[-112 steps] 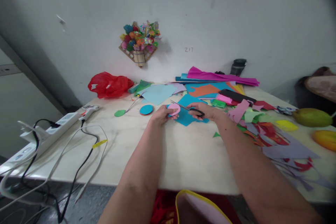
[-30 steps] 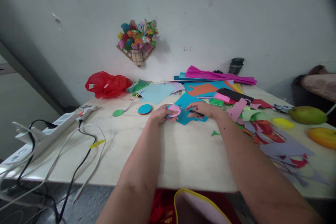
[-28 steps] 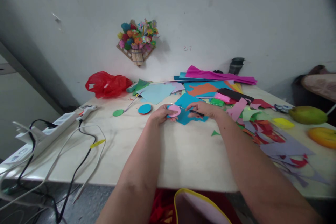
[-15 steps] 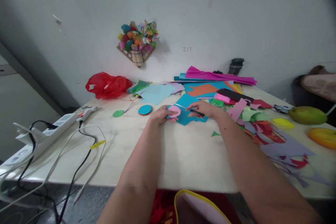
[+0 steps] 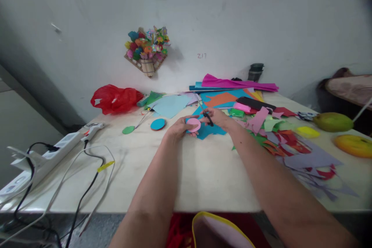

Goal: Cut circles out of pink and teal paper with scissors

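Note:
My left hand [image 5: 180,127] is closed on a pink paper circle [image 5: 194,124], with a blue edge of paper showing behind it. My right hand [image 5: 217,118] grips a pair of scissors [image 5: 207,117] by the black handles, its blades pointing up and away from me. The right fingertips are close beside the circle's right edge; whether they touch it I cannot tell. Under and behind the hands lies a cut blue sheet [image 5: 213,131]. Left of my left hand, a blue paper disc [image 5: 158,124] rests on the table, and a green disc [image 5: 128,130] lies farther left.
Colourful paper scraps [image 5: 293,143] spread over the table's right side, near two mango-like fruits [image 5: 333,122]. A red plastic bag [image 5: 116,99] sits at the back left. A power strip [image 5: 55,155] with cables runs along the left edge. Rolled magenta paper [image 5: 238,83] lies against the wall.
The scissors have swung from pointing left across the circle to pointing upward, away from its edge. My right hand has drawn slightly left, nearer the circle. The camera view has shifted a little.

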A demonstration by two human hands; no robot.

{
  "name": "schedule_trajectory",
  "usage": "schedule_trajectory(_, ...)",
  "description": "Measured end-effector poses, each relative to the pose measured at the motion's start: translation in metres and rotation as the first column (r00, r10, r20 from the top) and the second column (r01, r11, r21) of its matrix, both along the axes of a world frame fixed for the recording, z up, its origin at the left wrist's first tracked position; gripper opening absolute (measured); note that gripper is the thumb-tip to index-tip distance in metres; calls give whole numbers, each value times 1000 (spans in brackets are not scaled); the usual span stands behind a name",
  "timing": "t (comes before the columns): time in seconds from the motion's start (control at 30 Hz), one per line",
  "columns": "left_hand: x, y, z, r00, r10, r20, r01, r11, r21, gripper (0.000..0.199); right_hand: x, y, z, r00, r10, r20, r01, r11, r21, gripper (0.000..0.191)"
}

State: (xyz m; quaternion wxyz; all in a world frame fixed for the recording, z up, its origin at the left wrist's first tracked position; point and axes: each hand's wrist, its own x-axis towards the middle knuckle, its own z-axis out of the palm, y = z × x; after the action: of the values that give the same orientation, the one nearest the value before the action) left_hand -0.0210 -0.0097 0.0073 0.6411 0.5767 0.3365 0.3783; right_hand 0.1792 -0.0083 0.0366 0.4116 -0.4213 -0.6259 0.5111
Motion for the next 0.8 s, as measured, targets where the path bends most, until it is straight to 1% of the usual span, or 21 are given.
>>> schedule_trajectory(0.1,4,0,0,999,-45,-9,45,999,-14,94,-7,-1,-1,1000,6,-18,-5,1000,15,36)
schedule_trajectory(0.2,9,0,-1,996,-85,-39,84,996,-18,100,-8,2,-4,1000,12,-19,-11,998,65,38)
schedule_trajectory(0.27,11,1,-1,993,-96,-63,95,995,-12,101,-7,5,-7,1000,16,-8,-15,995,103,43)
schedule_trajectory(0.37,13,0,-1,993,-78,-88,78,997,-6,98,-6,9,-10,1000,15,3,-16,990,137,49)
schedule_trajectory(0.43,14,0,-1,995,-49,-89,49,999,4,89,-8,10,-10,1000,-4,6,3,987,162,51)
schedule_trajectory(0.53,13,0,-1,996,-20,-92,22,1000,22,61,-10,10,-10,999,-55,-2,54,977,207,52)
schedule_trajectory(0.6,13,1,-1,997,-1,-83,4,1000,26,47,-12,10,-10,996,-84,-27,88,971,221,52)
schedule_trajectory(0.7,12,3,-3,997,75,-5,-75,997,25,42,-17,11,-12,985,-153,-79,167,960,226,50)
schedule_trajectory(0.8,14,4,-5,980,180,80,-181,983,8,41,-24,12,-14,951,-279,-132,302,929,213,45)
